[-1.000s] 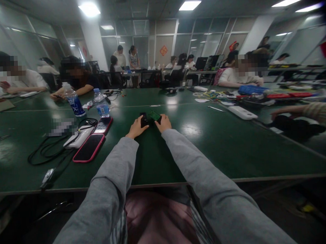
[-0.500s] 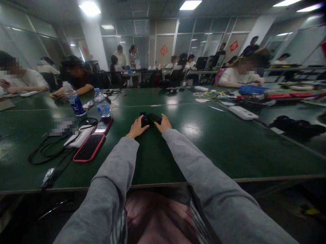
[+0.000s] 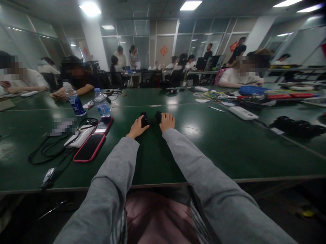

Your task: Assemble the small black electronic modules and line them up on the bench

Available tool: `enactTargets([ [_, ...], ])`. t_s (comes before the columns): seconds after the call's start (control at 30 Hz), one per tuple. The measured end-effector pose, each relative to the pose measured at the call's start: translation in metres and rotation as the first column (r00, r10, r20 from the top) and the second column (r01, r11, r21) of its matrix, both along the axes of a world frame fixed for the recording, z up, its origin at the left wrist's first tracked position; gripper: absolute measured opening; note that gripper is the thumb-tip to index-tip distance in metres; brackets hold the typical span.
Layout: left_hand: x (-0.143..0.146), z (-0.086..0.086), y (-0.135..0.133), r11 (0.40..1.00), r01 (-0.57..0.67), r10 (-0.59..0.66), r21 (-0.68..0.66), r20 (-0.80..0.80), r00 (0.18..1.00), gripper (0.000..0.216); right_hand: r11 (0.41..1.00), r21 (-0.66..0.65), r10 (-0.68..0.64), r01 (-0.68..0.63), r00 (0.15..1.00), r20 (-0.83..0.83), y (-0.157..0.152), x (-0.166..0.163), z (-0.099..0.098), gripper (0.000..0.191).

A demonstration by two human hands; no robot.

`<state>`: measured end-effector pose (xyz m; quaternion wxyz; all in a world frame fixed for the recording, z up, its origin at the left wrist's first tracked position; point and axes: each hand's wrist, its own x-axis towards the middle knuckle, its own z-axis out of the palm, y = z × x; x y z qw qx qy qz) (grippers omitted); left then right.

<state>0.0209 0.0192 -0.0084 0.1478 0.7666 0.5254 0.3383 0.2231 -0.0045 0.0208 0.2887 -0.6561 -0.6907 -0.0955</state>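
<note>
My left hand (image 3: 137, 128) is closed around a small black object (image 3: 144, 119) on the green table (image 3: 153, 158). It looks boxy, but its kind is too dark to tell. Just to the right, my right hand (image 3: 167, 121) grips a second dark piece (image 3: 158, 116), largely covered by my fingers. A narrow gap of bare tabletop separates the two pieces. Both forearms, in grey sleeves, reach straight forward over the table's front edge.
Left of my arms lie a red-cased phone (image 3: 90, 148), a second phone (image 3: 103, 125), a white power strip (image 3: 78, 136) and black cables. Behind them stand two water bottles (image 3: 102, 103). A white strip (image 3: 243, 113) and black bundle (image 3: 296, 126) lie right. People sit across the table.
My right hand has turned and shifted slightly right with its dark piece, so the two black pieces are now apart. My left hand stays put. A person in the background has moved left.
</note>
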Motion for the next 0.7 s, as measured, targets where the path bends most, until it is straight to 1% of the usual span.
enactTargets([
  [0.07,0.0,0.0,0.0,1.0,-0.001,0.001,0.004,-0.004,1.0,0.083,0.997,-0.01,0.077,-0.076,0.992,0.096,-0.004,-0.005,0.001,0.05],
  [0.13,0.001,0.0,0.0,1.0,-0.007,0.007,0.012,-0.014,1.0,0.082,0.987,-0.036,0.159,-0.155,0.975,0.158,-0.004,-0.008,-0.001,0.054],
  [0.23,0.001,-0.001,0.0,1.0,-0.012,0.012,0.017,-0.02,1.0,0.082,0.978,-0.065,0.205,-0.198,0.969,0.139,0.0,-0.008,-0.008,0.058],
  [0.33,0.001,-0.001,0.0,1.0,-0.007,0.007,0.017,-0.016,1.0,0.082,0.977,-0.088,0.203,-0.196,0.976,0.08,0.004,-0.005,-0.014,0.066],
  [0.47,0.001,-0.001,0.001,1.0,-0.006,0.006,0.011,-0.007,1.0,0.083,0.976,-0.09,0.205,-0.198,0.976,0.073,0.006,-0.004,-0.019,0.073],
  [0.53,0.001,-0.001,0.001,1.0,-0.007,0.007,0.01,-0.009,1.0,0.083,0.984,-0.068,0.169,-0.166,0.985,0.038,0.006,-0.005,-0.02,0.077],
  [0.6,0.001,-0.001,0.002,1.0,-0.005,0.006,0.01,-0.018,1.0,0.083,0.993,-0.057,0.103,-0.105,0.994,-0.026,0.009,-0.003,-0.022,0.081],
  [0.7,0.0,-0.001,0.001,1.0,-0.004,0.005,0.009,-0.023,1.0,0.083,0.993,-0.112,0.028,-0.042,0.993,-0.117,0.014,0.001,-0.023,0.074],
])
